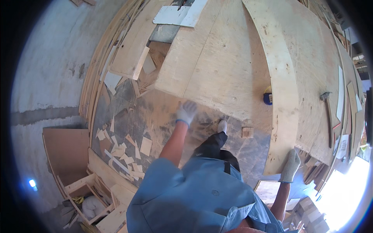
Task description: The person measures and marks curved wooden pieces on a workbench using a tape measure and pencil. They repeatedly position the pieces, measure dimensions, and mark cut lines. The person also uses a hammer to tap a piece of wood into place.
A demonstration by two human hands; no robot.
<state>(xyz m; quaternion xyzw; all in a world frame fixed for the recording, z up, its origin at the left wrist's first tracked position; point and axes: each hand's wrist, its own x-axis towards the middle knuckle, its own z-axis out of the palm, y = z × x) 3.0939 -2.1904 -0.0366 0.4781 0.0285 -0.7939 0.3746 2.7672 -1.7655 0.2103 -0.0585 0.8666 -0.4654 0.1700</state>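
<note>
My left hand (187,112), in a pale knitted work glove, hangs blurred over the dusty floor, thumb apart and nothing in it. It is close to the near edge of a large plywood sheet (209,67). On the right, my gloved right hand (291,166) grips the near right edge of a long, narrow plywood strip (281,116); its fingertips are partly hidden. This strip runs away from me across the larger boards. Against its left edge is a small blue tool with a yellow loop (267,99), partly covered.
A claw hammer (328,116) lies on the right-hand plywood. Wood offcuts (125,153) litter the floor at left, beside an open wooden frame (90,195). A small square block (247,132) lies near my foot. Long wood strips (96,75) line the wall.
</note>
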